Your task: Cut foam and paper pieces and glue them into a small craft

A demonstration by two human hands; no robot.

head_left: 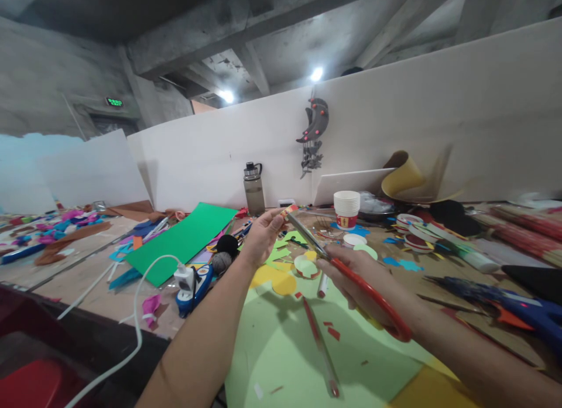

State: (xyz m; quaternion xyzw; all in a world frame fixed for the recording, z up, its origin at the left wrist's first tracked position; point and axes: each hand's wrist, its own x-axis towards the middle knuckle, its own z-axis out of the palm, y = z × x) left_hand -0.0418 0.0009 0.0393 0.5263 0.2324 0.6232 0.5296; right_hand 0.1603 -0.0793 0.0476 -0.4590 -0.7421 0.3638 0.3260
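My left hand (262, 237) pinches a small red and yellow paper piece (290, 210) between thumb and fingers, raised over the table. Closed round red-handled scissors (373, 291) is my right hand (357, 273), and their metal blades point up and left at the paper piece. Whether the blades touch the paper I cannot tell. Under both hands lies a light green sheet (272, 338). On it rest a red pen (318, 343), red paper scraps (333, 333), a yellow paper circle (284, 283) and a cut paper cup ring (306, 266).
A power strip (193, 291) with a white cable stands left of my forearm, near a green sheet (184, 238). Behind are a water bottle (253, 188) and stacked paper cups (346, 209). A blue glue gun (504, 305) lies to the right.
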